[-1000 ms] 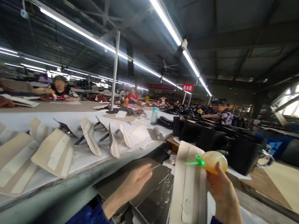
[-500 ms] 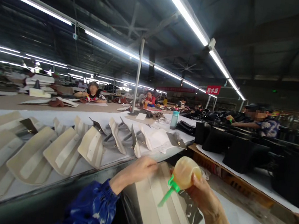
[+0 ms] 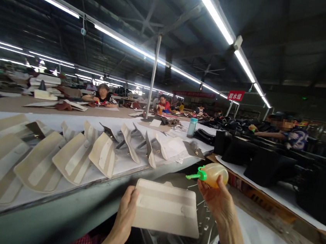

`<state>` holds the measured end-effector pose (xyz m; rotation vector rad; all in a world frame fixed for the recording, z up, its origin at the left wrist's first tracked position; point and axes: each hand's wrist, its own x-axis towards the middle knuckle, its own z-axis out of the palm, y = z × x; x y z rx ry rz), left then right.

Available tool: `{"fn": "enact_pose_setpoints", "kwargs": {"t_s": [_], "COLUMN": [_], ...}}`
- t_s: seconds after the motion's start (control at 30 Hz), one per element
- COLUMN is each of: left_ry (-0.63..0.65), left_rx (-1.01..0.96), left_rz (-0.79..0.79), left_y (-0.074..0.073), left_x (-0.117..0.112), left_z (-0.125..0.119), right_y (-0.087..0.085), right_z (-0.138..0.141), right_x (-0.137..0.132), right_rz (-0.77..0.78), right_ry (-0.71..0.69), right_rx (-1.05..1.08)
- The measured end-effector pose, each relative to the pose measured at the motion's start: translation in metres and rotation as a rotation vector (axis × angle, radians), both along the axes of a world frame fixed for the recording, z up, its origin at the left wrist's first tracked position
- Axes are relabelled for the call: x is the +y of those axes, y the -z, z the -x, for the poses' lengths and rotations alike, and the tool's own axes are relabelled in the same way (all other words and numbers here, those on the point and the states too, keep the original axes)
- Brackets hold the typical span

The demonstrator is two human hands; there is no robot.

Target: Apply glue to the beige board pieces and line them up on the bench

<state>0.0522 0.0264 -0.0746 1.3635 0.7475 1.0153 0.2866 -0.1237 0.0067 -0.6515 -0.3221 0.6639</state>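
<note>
My left hand (image 3: pixel 125 216) grips the left edge of a cream bag panel (image 3: pixel 165 208) and holds it up flat in front of me, its raised strips facing up. My right hand (image 3: pixel 216 199) is closed round a yellowish squeeze bottle (image 3: pixel 215 174) whose green nozzle points left, a little above the panel's right side. Below the panel lies a stack of dark grey panels (image 3: pixel 185 241).
A raised belt (image 3: pixel 63 127) on my left carries several cream and grey panels (image 3: pixel 72 157) in a row. A teal cup (image 3: pixel 192 127) stands further along. Black bags (image 3: pixel 265 167) line the bench at right. Other people sit working at the far tables.
My left hand took hold of the cream panel and lifted it off the stack. The bottle's nozzle swung from pointing down at the panel to pointing left.
</note>
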Motion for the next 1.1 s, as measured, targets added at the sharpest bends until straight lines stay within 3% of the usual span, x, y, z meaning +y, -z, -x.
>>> {"fn": "enact_pose_setpoints", "kwargs": {"t_s": [0.17,0.3,0.5,0.63,0.73,0.97,1.1], "left_ry": [0.043,0.199,0.546,0.644,0.589,0.430,0.347], "left_rx": [-0.028,-0.037,0.044,0.056,0.031,-0.099,-0.182], "left_rz": [0.055,0.075,0.139,0.240,0.317,0.399,0.414], "left_y": [0.004,-0.001,-0.011,-0.011,-0.014,-0.031,-0.047], "left_x": [-0.010,-0.013,0.004,0.002,-0.003,0.001,-0.002], "left_z": [-0.003,-0.001,0.004,0.002,0.002,0.013,0.019], "right_y": [0.032,0.053,0.063,0.065,0.057,0.000,-0.016], "right_z": [0.017,0.025,0.023,0.027,0.027,0.026,0.032], "right_x": [0.034,0.052,0.055,0.058,0.055,0.017,0.003], "right_rz": [0.010,0.029,0.040,0.044,0.028,-0.077,-0.058], "right_ry": [-0.094,-0.115,-0.139,-0.154,-0.121,0.084,0.129], "right_rx": [0.066,0.098,0.101,0.085,0.071,0.030,0.058]}}
